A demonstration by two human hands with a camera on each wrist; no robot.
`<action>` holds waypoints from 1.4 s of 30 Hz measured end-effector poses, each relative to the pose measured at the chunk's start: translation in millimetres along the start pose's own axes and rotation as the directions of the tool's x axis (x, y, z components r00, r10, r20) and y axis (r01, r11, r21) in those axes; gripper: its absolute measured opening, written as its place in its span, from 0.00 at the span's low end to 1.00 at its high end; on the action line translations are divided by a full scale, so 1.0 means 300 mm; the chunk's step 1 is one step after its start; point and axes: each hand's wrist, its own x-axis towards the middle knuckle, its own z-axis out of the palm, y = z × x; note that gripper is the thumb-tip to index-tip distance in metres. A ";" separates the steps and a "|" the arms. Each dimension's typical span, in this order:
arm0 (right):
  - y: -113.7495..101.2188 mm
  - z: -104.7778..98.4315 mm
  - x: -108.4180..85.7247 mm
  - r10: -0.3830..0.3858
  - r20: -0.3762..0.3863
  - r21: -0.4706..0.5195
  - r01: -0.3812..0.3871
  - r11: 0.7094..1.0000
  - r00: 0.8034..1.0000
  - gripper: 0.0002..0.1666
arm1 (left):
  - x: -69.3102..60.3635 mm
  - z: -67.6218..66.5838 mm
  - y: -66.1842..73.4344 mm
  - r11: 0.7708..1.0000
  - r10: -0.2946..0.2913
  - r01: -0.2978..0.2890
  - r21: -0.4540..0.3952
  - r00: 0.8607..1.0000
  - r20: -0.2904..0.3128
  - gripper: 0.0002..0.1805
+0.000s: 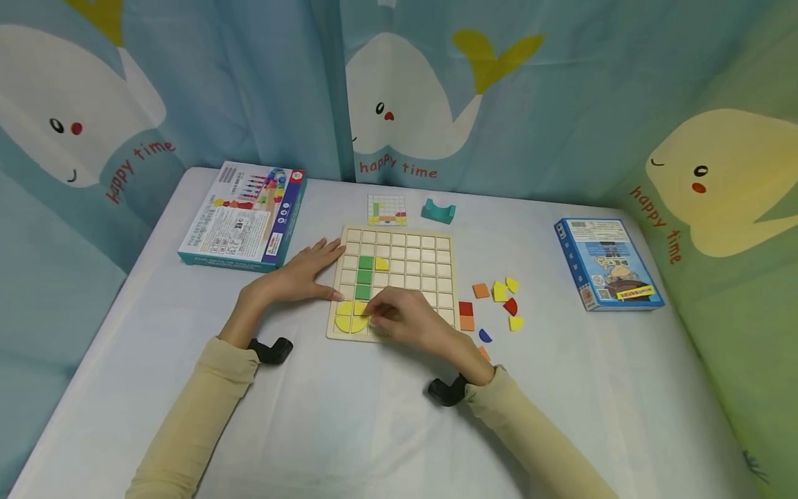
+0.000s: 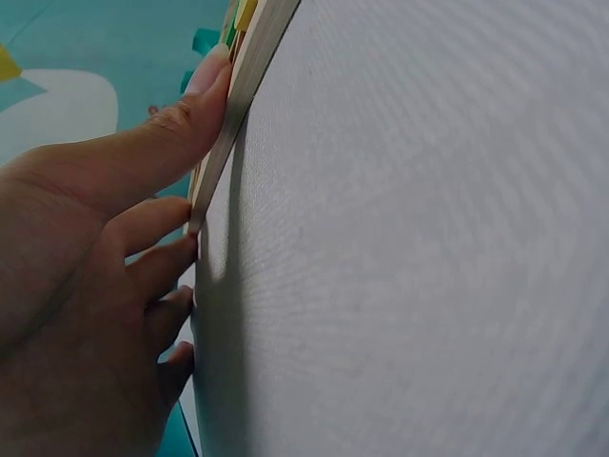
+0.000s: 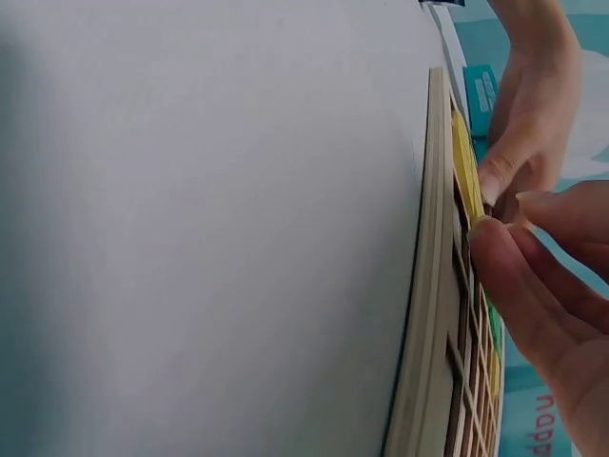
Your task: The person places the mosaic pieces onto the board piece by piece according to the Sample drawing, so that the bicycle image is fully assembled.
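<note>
A wooden grid board [image 1: 430, 277] lies on the table. Green square tiles [image 1: 364, 276] form a column on it, with a yellow tile [image 1: 382, 264] beside the top one. Several yellow tiles [image 1: 350, 324] fill cells at the lower left. My left hand [image 1: 305, 270] rests at the board's left edge, its thumb [image 2: 181, 124] on the rim and fingers spread along the side. My right hand [image 1: 408, 319] is bent over the lower-left yellow tiles. In the right wrist view, its thumb [image 3: 500, 262] is at the yellow tiles [image 3: 464, 162], apart from the index fingertip, with no piece visible between them.
Loose tiles lie right of the board, including an orange square [image 1: 481, 290], a red piece [image 1: 510, 306] and a blue piece [image 1: 485, 335]. Behind the board are a pattern card [image 1: 386, 210] and a teal holder [image 1: 439, 211]. Boxes stand left [image 1: 243, 215] and right [image 1: 609, 263].
</note>
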 end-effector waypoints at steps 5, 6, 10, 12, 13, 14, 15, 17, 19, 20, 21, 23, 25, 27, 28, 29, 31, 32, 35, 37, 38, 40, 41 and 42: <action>0.018 -0.028 -0.042 0.028 -0.036 -0.024 -0.029 0.999 0.999 0.07 | 0.005 0.007 -0.006 1.000 0.003 -0.003 0.002 1.000 -0.008 0.56; 0.023 -0.034 -0.052 0.032 -0.040 -0.024 -0.033 0.999 0.999 0.07 | 0.006 0.007 -0.007 1.000 0.004 -0.004 0.001 1.000 -0.007 0.56; 0.040 -0.061 -0.095 0.054 -0.060 -0.021 -0.055 0.998 0.997 0.07 | 0.000 0.007 -0.006 1.000 0.000 0.000 -0.003 1.000 -0.003 0.56; 0.052 -0.080 -0.119 0.067 -0.072 -0.025 -0.069 0.997 0.995 0.07 | -0.001 0.006 -0.006 1.000 0.000 0.000 -0.002 1.000 -0.004 0.56; 0.056 -0.092 -0.132 0.076 -0.082 -0.030 -0.079 0.996 0.994 0.07 | 0.001 0.005 -0.003 1.000 0.003 -0.003 -0.001 1.000 -0.006 0.56; 0.062 -0.105 -0.145 0.083 -0.093 -0.035 -0.087 0.996 0.992 0.07 | 0.003 0.003 -0.001 1.000 0.006 -0.006 0.000 1.000 -0.008 0.56; 0.069 -0.117 -0.158 0.089 -0.103 -0.035 -0.094 0.995 0.991 0.07 | 0.004 0.002 0.001 1.000 0.007 -0.007 0.000 1.000 -0.009 0.56; 0.082 -0.140 -0.185 0.099 -0.123 -0.037 -0.104 0.994 0.987 0.08 | 0.006 0.000 0.004 1.000 0.006 -0.006 -0.007 1.000 -0.012 0.56; 0.094 -0.162 -0.211 0.108 -0.148 -0.039 -0.115 0.993 0.983 0.09 | 0.006 -0.002 0.007 1.000 0.004 -0.004 -0.013 1.000 -0.014 0.56; 0.101 -0.173 -0.224 0.112 -0.162 -0.039 -0.119 0.992 0.980 0.09 | 0.004 -0.002 0.008 1.000 0.002 -0.003 -0.017 1.000 -0.012 0.56; 0.107 -0.183 -0.236 0.113 -0.176 -0.044 -0.123 0.991 0.978 0.09 | 0.003 -0.002 0.009 1.000 0.000 -0.001 -0.021 1.000 -0.011 0.56; 0.117 -0.203 -0.259 0.122 -0.205 -0.057 -0.137 0.989 0.971 0.10 | 0.000 -0.001 0.009 1.000 0.000 0.000 -0.024 1.000 -0.007 0.55; 0.130 -0.221 -0.277 0.130 -0.231 -0.078 -0.152 0.985 0.964 0.10 | -0.003 -0.001 0.010 1.000 -0.001 0.000 -0.028 1.000 -0.007 0.55; 0.143 -0.236 -0.293 0.150 -0.253 -0.098 -0.179 0.979 0.956 0.09 | -0.005 -0.001 0.010 1.000 0.001 -0.001 -0.031 1.000 -0.007 0.55; 0.148 -0.243 -0.300 0.167 -0.260 -0.099 -0.198 0.975 0.951 0.09 | -0.006 0.000 0.009 0.999 0.000 0.000 -0.032 1.000 -0.006 0.55; 0.155 -0.249 -0.307 0.184 -0.267 -0.101 -0.217 0.971 0.946 0.09 | -0.007 0.000 0.009 0.999 0.000 0.000 -0.032 1.000 -0.008 0.55; 0.169 -0.261 -0.319 0.213 -0.284 -0.107 -0.251 0.962 0.935 0.09 | -0.007 0.000 0.008 0.999 -0.002 0.001 -0.032 1.000 -0.009 0.55; 0.176 -0.266 -0.324 0.227 -0.291 -0.106 -0.267 0.958 0.930 0.09 | -0.009 0.000 0.008 1.000 -0.003 0.003 -0.031 1.000 -0.007 0.56; 0.196 -0.282 -0.337 0.246 -0.314 -0.113 -0.293 0.949 0.917 0.09 | -0.010 -0.004 0.008 1.000 -0.009 0.009 -0.023 1.000 -0.002 0.56; 0.210 -0.292 -0.343 0.252 -0.324 -0.124 -0.305 0.944 0.912 0.09 | -0.010 -0.008 0.010 1.000 -0.011 0.011 -0.021 1.000 0.002 0.56; 0.216 -0.297 -0.347 0.259 -0.324 -0.128 -0.313 0.941 0.910 0.09 | -0.011 -0.011 0.013 1.000 -0.012 0.012 -0.022 1.000 0.004 0.56; 0.230 -0.306 -0.354 0.269 -0.321 -0.131 -0.324 0.937 0.908 0.09 | -0.008 -0.015 0.018 1.000 -0.009 0.010 -0.023 1.000 0.008 0.56; 0.237 -0.309 -0.355 0.276 -0.316 -0.126 -0.328 0.936 0.908 0.09 | -0.007 -0.017 0.020 1.000 -0.008 0.008 -0.023 1.000 0.009 0.56; 0.244 -0.313 -0.356 0.282 -0.308 -0.124 -0.332 0.935 0.909 0.09 | -0.005 -0.018 0.021 1.000 -0.009 0.009 -0.022 1.000 0.011 0.56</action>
